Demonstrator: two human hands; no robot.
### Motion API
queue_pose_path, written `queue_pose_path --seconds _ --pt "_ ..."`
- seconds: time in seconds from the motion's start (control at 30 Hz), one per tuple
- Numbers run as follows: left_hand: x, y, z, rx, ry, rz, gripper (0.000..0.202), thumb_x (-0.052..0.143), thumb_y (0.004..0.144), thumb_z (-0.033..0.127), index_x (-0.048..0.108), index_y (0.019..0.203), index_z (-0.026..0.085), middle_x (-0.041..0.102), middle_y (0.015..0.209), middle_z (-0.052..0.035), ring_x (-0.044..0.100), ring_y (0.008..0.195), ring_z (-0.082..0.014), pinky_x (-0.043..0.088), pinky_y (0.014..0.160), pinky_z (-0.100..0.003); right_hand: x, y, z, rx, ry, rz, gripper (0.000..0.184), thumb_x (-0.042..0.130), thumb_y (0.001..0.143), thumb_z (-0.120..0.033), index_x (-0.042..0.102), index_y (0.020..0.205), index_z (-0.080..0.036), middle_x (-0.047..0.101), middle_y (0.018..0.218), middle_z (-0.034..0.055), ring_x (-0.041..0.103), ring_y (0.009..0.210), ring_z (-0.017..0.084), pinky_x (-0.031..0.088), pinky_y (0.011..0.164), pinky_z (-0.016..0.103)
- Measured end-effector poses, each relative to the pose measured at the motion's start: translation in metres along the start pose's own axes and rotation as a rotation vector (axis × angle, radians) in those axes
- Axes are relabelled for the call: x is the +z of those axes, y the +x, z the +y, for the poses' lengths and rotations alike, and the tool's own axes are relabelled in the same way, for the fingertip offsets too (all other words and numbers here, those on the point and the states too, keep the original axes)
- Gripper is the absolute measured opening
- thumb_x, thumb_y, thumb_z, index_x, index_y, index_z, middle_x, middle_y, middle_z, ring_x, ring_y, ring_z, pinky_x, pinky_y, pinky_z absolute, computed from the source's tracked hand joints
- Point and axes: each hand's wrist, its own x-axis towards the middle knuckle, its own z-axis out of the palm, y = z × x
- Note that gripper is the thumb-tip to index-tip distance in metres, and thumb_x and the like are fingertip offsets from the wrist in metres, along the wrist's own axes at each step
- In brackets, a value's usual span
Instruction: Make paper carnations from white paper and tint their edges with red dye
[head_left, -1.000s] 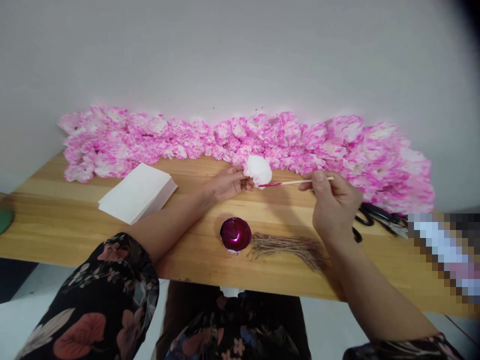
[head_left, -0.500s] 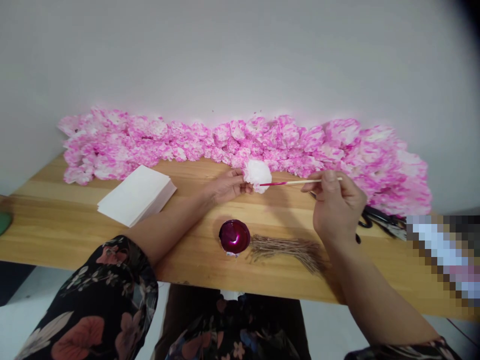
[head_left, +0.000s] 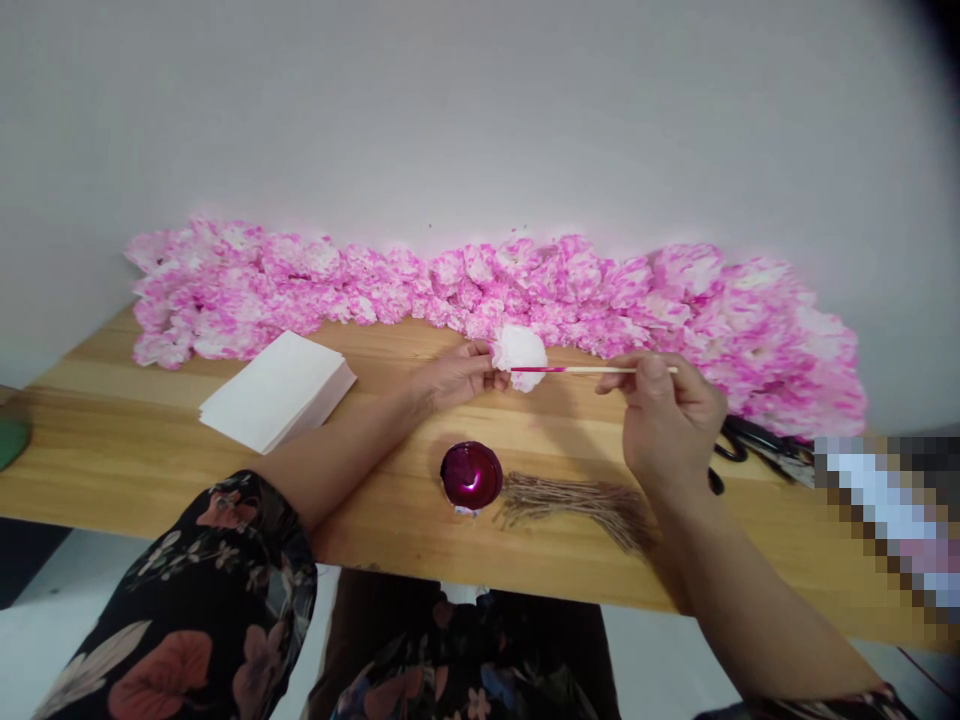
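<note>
My left hand (head_left: 463, 374) is closed on a white paper flower (head_left: 524, 350), held up over the table. Between the thumb and fingers of my right hand (head_left: 670, 405) is a thin wooden stick (head_left: 589, 370), its far end coated in magenta dye. That coloured end lies across the front of the white flower; whether it presses on the petals I cannot tell. Below the flower stands a small round cup (head_left: 472, 475) of dark magenta liquid. Right of the cup lies a bundle of thin brown stems (head_left: 581, 500).
Many pink-and-white paper flowers (head_left: 247, 285) are piled along the wall at the table's back. A stack of white paper (head_left: 274, 390) sits beside my left forearm. Black-handled scissors (head_left: 761, 445) lie beyond my right wrist. The wooden table's (head_left: 390, 540) front edge is close to my lap.
The stick's magenta tip has shifted slightly left across the white flower, and my right hand has moved a little left and down. My left hand keeps its hold on the flower.
</note>
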Motion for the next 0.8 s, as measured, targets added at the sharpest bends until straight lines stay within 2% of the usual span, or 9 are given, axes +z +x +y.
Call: queue_pose_path --seconds 0.2,0.3,0.37,0.47,0.53,0.57,0.67,0.8 --pt "0.004 -0.002 0.002 -0.020 0.030 0.007 0.024 0.084 0.069 0.015 0.061 0.076 0.013 0.063 0.063 -0.0008 0.062 0.058 -0.0111 0.048 0.063 -0.024 0.002 -0.002 0.000 -0.021 -0.040 -0.005 0.017 0.065 0.092 -0.038 0.076 0.088 -0.025 0.068 0.067 -0.0008 0.065 0.061 0.015 0.053 0.063 0.031" --pt "0.004 -0.002 0.002 -0.013 0.029 0.003 0.024 0.083 0.069 0.015 0.060 0.076 0.013 0.063 0.063 -0.0001 0.061 0.058 -0.0107 0.048 0.063 -0.024 0.002 -0.004 -0.005 -0.150 0.077 -0.006 0.022 0.060 0.095 -0.039 0.075 0.084 -0.025 0.066 0.065 0.0000 0.064 0.061 0.017 0.051 0.062 0.033" --pt "0.004 -0.003 0.003 -0.008 0.025 0.000 0.024 0.083 0.069 0.014 0.060 0.077 0.014 0.064 0.064 0.0000 0.061 0.058 -0.0106 0.048 0.064 -0.024 0.002 -0.006 -0.014 -0.282 0.123 -0.136 0.024 0.057 0.096 -0.037 0.073 0.083 -0.025 0.064 0.062 0.0004 0.063 0.061 0.018 0.051 0.060 0.035" --pt "0.002 -0.003 0.002 -0.001 0.022 -0.017 0.028 0.085 0.065 0.015 0.060 0.077 0.013 0.065 0.065 -0.0011 0.062 0.059 -0.0117 0.049 0.063 -0.024 0.004 -0.010 -0.030 -0.499 0.091 -0.501 0.022 0.052 0.098 -0.029 0.071 0.089 -0.024 0.068 0.066 0.0016 0.064 0.062 0.017 0.053 0.060 0.034" --pt "-0.001 -0.001 0.001 0.014 0.025 -0.024 0.030 0.088 0.063 0.017 0.060 0.076 0.013 0.067 0.065 -0.0021 0.063 0.058 -0.0124 0.049 0.060 -0.024 0.008 -0.013 -0.038 -0.640 0.011 -0.680 0.018 0.052 0.097 -0.026 0.070 0.093 -0.023 0.070 0.070 0.0020 0.063 0.062 0.016 0.054 0.061 0.032" --pt "-0.002 0.000 0.000 0.020 0.030 -0.027 0.031 0.088 0.062 0.018 0.061 0.075 0.013 0.067 0.065 -0.0026 0.063 0.057 -0.0126 0.050 0.059 -0.024 0.010 -0.015 -0.040 -0.699 -0.038 -0.722 0.015 0.055 0.096 -0.025 0.069 0.094 -0.022 0.070 0.071 0.0020 0.063 0.062 0.015 0.054 0.061 0.031" --pt "-0.004 0.002 -0.002 0.029 0.041 -0.035 0.029 0.089 0.063 0.020 0.062 0.073 0.012 0.067 0.064 -0.0023 0.063 0.056 -0.0117 0.050 0.059 -0.023 0.018 -0.023 -0.038 -0.806 -0.158 -0.742 0.005 0.063 0.092 -0.023 0.067 0.092 -0.020 0.069 0.070 0.0017 0.062 0.062 0.015 0.053 0.061 0.030" --pt "-0.005 0.003 -0.003 0.034 0.041 -0.043 0.035 0.092 0.058 0.023 0.063 0.072 0.012 0.067 0.065 -0.0008 0.063 0.055 -0.0107 0.051 0.060 -0.023 0.021 -0.027 -0.034 -0.775 -0.171 -0.777 0.007 0.060 0.095 -0.022 0.066 0.093 -0.019 0.069 0.072 0.0016 0.061 0.064 0.015 0.052 0.064 0.030"
